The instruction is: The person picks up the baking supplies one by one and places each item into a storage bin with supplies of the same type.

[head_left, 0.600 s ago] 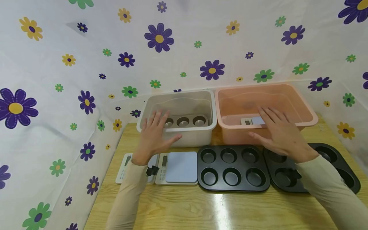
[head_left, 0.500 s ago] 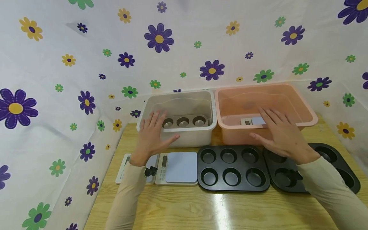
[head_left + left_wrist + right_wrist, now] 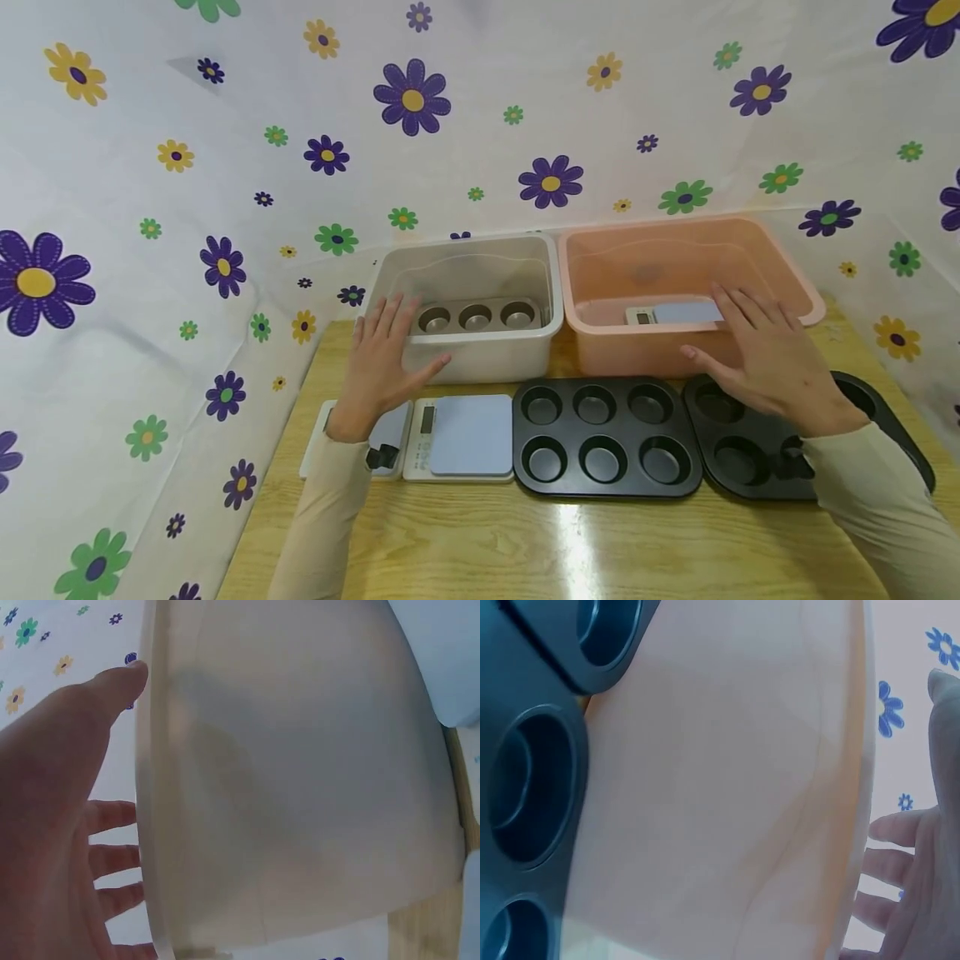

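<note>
My left hand [image 3: 378,362] hovers with spread fingers before the front left of a beige plastic bin [image 3: 487,360]. Inside that bin lies a brownish muffin pan [image 3: 476,317]. Fingers and thumb of this hand hold nothing; the left wrist view shows them by the bin's rim [image 3: 150,787]. My right hand [image 3: 772,367], fingers straight, is over the front right of a peach plastic bin [image 3: 637,354]. A kitchen scale [image 3: 682,312] lies in the peach bin, partly behind the rim. Nothing is held in the right hand, and the right wrist view has it beside the peach rim [image 3: 862,787].
Along the front of the bins lie two kitchen scales, one partly under the left arm [image 3: 315,450] and one whole [image 3: 471,437]. Two dark muffin pans, the left [image 3: 606,479] and the right [image 3: 757,487], continue the row. A flowered cloth [image 3: 300,100] hangs behind.
Both hands have moved apart: the left one slightly leftward, the right one rightward. More of the scale in the peach bin now shows. The bins and pans stay put.
</note>
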Motion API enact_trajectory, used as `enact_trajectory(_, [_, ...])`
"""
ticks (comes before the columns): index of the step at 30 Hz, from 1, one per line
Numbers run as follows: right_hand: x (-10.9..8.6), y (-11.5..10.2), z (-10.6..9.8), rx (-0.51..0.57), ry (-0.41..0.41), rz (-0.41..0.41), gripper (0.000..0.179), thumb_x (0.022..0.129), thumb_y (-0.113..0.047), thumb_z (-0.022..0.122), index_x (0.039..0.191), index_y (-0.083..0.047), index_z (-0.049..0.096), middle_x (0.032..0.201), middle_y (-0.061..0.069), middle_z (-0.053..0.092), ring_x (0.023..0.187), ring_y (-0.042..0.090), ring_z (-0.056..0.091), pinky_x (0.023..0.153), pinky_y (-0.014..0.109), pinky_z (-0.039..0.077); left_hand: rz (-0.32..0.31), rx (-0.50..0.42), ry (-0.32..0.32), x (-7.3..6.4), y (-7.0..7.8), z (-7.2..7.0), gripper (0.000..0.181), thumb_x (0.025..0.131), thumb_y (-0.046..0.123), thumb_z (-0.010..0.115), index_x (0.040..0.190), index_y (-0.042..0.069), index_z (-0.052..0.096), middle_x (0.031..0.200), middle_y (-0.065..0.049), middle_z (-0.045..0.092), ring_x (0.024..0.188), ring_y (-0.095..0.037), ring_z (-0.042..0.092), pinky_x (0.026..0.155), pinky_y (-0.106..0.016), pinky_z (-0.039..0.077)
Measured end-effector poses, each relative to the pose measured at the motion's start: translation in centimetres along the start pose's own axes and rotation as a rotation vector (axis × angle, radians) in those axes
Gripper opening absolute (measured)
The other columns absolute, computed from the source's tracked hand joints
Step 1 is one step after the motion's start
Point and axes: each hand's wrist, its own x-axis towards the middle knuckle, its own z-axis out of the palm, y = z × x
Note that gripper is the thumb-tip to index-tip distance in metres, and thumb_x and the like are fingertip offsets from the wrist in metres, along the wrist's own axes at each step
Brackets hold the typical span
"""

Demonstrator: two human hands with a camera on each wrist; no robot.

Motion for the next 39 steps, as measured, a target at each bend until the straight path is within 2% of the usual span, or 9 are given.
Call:
enact_trajectory(6, [-1.3, 1.3, 0.2, 0.024, 0.046, 0.025, 0.1, 0.102, -0.059, 0.065, 0.171, 0.002, 0.027, 0.174, 0.033, 0.032, 0.162, 0.055, 0.026, 0.135, 0.073, 0.009, 0.01, 0.0, 0.102, -0.5, -1.5, 0.6, 0.094, 0.094, 0.059, 0.076, 0.167, 0.012, 0.041, 0.176, -0.022, 0.036, 0.166, -0.047, 0.027, 0.132, -0.076, 0.021])
enact_trajectory(11, [-2.3, 2.3, 0.7, 0.021, 0.14, 0.003, 0.098, 0.103, -0.063, 0.062, 0.17, 0.001, 0.031, 0.174, 0.032, 0.032, 0.163, 0.053, 0.027, 0.137, 0.07, 0.011, -0.005, -0.005, 0.135, -1.2, -2.6, 0.7, 0.092, 0.096, 0.049, 0.079, 0.166, 0.006, 0.04, 0.175, -0.025, 0.036, 0.164, -0.051, 0.028, 0.131, -0.077, 0.023])
enact_trajectory(17, [-3.1, 3.2, 0.9, 0.019, 0.188, 0.004, 0.098, 0.102, -0.065, 0.062, 0.17, -0.002, 0.032, 0.178, 0.03, 0.026, 0.166, 0.05, 0.023, 0.14, 0.063, 0.008, -0.023, -0.014, 0.158, -1.6, -3.3, 0.9, 0.088, 0.097, 0.045, 0.08, 0.164, 0.003, 0.041, 0.174, -0.027, 0.037, 0.164, -0.051, 0.028, 0.13, -0.077, 0.025])
enact_trajectory(23, [-4.0, 4.2, 0.7, 0.029, 0.244, 0.064, 0.105, 0.102, -0.08, 0.046, 0.173, -0.004, 0.026, 0.177, 0.034, 0.022, 0.166, 0.054, 0.021, 0.139, 0.066, 0.007, -0.027, -0.029, 0.211, -1.7, -3.8, 1.5, 0.086, 0.096, 0.04, 0.082, 0.162, 0.0, 0.044, 0.172, -0.03, 0.039, 0.162, -0.053, 0.032, 0.13, -0.076, 0.027])
enact_trajectory(29, [-5.7, 5.2, 1.0, 0.061, 0.293, 0.105, 0.111, 0.101, -0.085, 0.037, 0.173, -0.003, 0.022, 0.178, 0.033, 0.022, 0.163, 0.058, 0.023, 0.136, 0.072, 0.013, -0.045, -0.059, 0.274, -2.1, -4.5, 2.4, 0.085, 0.094, 0.036, 0.084, 0.161, 0.0, 0.045, 0.17, -0.032, 0.039, 0.16, -0.056, 0.034, 0.129, -0.074, 0.029])
enact_trajectory(33, [-6.9, 5.7, 1.3, 0.06, 0.295, 0.152, 0.11, 0.102, -0.084, 0.035, 0.173, -0.001, 0.021, 0.177, 0.034, 0.023, 0.161, 0.06, 0.024, 0.135, 0.073, 0.013, -0.073, -0.088, 0.292, -2.2, -4.7, 2.9, 0.085, 0.095, 0.035, 0.084, 0.162, 0.001, 0.044, 0.169, -0.037, 0.037, 0.156, -0.061, 0.037, 0.125, -0.077, 0.033])
enact_trajectory(39, [-8.6, 6.4, 2.0, 0.048, 0.213, 0.277, 0.109, 0.105, -0.078, 0.037, 0.173, 0.003, 0.013, 0.178, 0.035, 0.015, 0.165, 0.057, 0.017, 0.137, 0.068, 0.008, -0.146, -0.159, 0.275, -2.4, -4.7, 3.5, 0.088, 0.097, 0.035, 0.083, 0.164, 0.0, 0.038, 0.169, -0.041, 0.033, 0.153, -0.061, 0.041, 0.12, -0.078, 0.04])
